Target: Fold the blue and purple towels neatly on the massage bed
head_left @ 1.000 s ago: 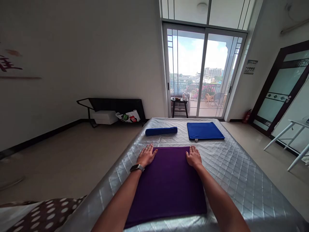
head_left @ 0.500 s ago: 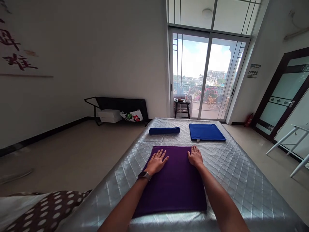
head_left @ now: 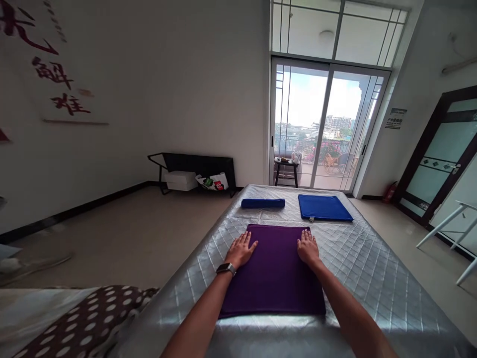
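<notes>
A purple towel (head_left: 276, 273) lies folded flat on a bed with a silver quilted cover (head_left: 372, 278). My left hand (head_left: 240, 250), a watch on its wrist, rests palm down on the towel's far left edge, fingers spread. My right hand (head_left: 307, 247) lies flat on the towel's far right part, fingers stretched out. Beyond them a rolled blue towel (head_left: 263, 203) lies at the far left of the bed, and a flat folded blue towel (head_left: 324, 207) lies to its right.
A brown polka-dot cloth (head_left: 85, 318) lies at the near left. A black rack (head_left: 194, 166) with a white box and bags stands by the far wall. Glass balcony doors (head_left: 324, 129) are straight ahead. White table legs (head_left: 452, 223) stand at the right.
The view has tilted upward and shifted. Both hands have slid back toward me along the purple towel, the left hand also moving inward onto the cloth.
</notes>
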Demonstrator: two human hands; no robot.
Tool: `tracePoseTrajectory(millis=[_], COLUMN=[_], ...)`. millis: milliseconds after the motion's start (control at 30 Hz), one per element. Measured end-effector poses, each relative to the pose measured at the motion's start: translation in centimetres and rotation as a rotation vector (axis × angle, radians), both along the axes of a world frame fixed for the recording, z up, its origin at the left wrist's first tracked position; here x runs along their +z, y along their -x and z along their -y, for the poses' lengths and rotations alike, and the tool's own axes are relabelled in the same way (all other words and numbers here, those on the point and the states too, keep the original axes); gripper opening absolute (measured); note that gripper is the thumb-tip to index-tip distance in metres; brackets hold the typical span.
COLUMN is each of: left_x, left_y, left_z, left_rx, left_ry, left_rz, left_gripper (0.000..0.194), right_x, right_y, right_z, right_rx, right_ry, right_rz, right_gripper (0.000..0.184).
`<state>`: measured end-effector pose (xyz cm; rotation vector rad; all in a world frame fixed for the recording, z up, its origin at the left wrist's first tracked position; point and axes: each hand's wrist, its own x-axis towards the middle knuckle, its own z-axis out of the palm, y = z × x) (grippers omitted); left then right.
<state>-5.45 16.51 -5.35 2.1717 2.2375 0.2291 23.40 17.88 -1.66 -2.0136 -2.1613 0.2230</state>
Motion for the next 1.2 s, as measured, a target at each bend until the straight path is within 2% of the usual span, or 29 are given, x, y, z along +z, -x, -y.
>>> tracePoseTrajectory(millis=[167, 267, 333, 400, 467, 567, 667, 767, 833, 967, 1033, 1100, 1200], left_x=[0.3, 1.2, 1.9, 2.3, 2.0, 0.6, -1.0, -1.4, -1.3, -1.4, -1.6, -1.7, -1.7], left_y=[-0.1, -0.4, -1.5, -3.8, -7.1, -12.2, -14.7, -13.1, -10.1, -3.2, -1.0, -0.2, -0.4], left_z=[0.1, 0.0, 0.0, 0.3, 1.0, 2.3, 3.4, 4.0, 4.4, 5.8, 6.6, 7.2, 7.4], left_rx=[0.017, 0.019, 0.006, -0.05, -0.157, -0.373, -0.473, -0.417, -0.335, -0.061, -0.005, -0.009, -0.015], left_ry=[-0.01, -0.013, -0.03, -0.058, -0.078, -0.103, -0.094, -0.065, -0.055, -0.037, -0.045, -0.062, -0.07], left_rz=[0.01, -0.001, -0.013, -0.024, -0.032, -0.028, -0.013, -0.006, -0.002, -0.015, -0.027, -0.03, -0.029], left_gripper=[0.075, 0.075, 0.077, 0.077, 0.074, 0.068, 0.066, 0.068, 0.072, 0.081, 0.083, 0.083, 0.083], right_x=[-1.3, -1.2, -1.0, -0.8, -0.8, -1.0, -1.1, -1.2, -1.2, -1.2, -0.9, -0.3, 0.5], right_y=[-0.8, -1.2, -1.2, -1.1, -1.1, -1.1, -1.2, -1.2, -1.2, -1.1, -1.0, -0.9, -0.9], right_z=[3.2, 4.1, 4.3, 4.3, 4.3, 4.2, 4.1, 4.0, 4.0, 4.0, 4.0, 4.2, 5.3], right_rx=[0.0, 0.007, 0.009, 0.01, 0.008, 0.005, 0.011, 0.002, -0.005, -0.007, -0.009, -0.006, 0.001], right_ry=[0.022, 0.038, 0.036, 0.035, 0.033, 0.024, 0.019, 0.024, 0.027, 0.028, 0.029, 0.033, 0.042], right_rz=[-0.008, -0.025, -0.034, -0.041, -0.047, -0.058, -0.062, -0.059, -0.057, -0.052, -0.045, -0.037, -0.028], right_gripper=[0.065, 0.067, 0.067, 0.067, 0.067, 0.067, 0.066, 0.066, 0.067, 0.067, 0.067, 0.066, 0.064])
